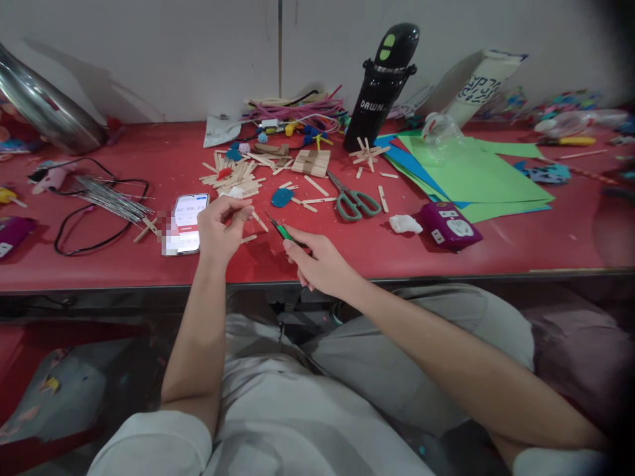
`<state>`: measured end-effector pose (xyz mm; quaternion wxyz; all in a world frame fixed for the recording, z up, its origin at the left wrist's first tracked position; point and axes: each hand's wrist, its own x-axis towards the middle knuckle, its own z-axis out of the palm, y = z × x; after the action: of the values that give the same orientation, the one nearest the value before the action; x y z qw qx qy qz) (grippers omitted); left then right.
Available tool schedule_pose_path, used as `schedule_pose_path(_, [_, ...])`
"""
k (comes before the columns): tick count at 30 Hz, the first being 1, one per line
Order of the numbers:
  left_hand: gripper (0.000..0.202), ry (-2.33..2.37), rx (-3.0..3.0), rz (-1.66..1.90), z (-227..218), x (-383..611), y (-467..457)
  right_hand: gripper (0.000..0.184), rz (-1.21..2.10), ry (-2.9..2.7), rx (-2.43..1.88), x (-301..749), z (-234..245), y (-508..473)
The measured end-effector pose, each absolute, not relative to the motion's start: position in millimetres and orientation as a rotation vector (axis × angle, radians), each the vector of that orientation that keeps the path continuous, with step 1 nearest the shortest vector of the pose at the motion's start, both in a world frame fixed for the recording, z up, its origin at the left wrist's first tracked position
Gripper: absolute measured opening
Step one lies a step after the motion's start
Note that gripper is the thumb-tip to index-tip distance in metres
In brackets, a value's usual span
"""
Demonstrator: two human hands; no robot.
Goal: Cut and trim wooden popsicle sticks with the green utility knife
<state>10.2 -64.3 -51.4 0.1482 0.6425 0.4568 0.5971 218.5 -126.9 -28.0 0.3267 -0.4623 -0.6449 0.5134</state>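
My left hand (222, 228) hovers over the red table (149, 258) near its front edge, fingers pinched round a small wooden stick piece (247, 215). My right hand (317, 261) is closed on a green utility knife (284, 231) whose blade tip points up-left toward the left hand. The two hands are a short gap apart. Just beyond them lies a heap of wooden craft sticks (237, 177) and a flat panel of glued sticks (311, 162).
A phone (187, 221) showing a timer lies left of my left hand. Green-handled scissors (353, 198), a blue cut-out (282, 197), a purple device (449, 226), green and blue paper sheets (471, 178), a black bottle (381, 86), a cable and metal rods (112, 198) surround the area.
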Motion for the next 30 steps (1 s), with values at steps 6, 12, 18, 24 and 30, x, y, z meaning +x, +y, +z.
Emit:
schedule_pose_path(6, [0.006, 1.262, 1.818, 1.747, -50, 13, -65, 0.048, 1.411, -1.663, -1.131, 214, -27, -132])
schedule_pose_path(12, [0.005, 1.265, 1.826, 1.762, -50, 13, -64, 0.047, 1.419, -1.711, -1.168, 209, -30, -134])
schedule_pose_path(18, [0.005, 1.27, 1.815, 1.771, -51, 14, -65, 0.051, 1.431, -1.694, -1.186, 209, -26, -137])
schedule_pose_path(24, [0.005, 1.284, 1.813, 1.751, -51, 13, -65, 0.056, 1.401, -1.701, -1.172, 208, -31, -138])
schedule_pose_path(30, [0.004, 1.3, 1.808, 1.757, -50, 13, -66, 0.06, 1.434, -1.719, -1.203, 207, -30, -139])
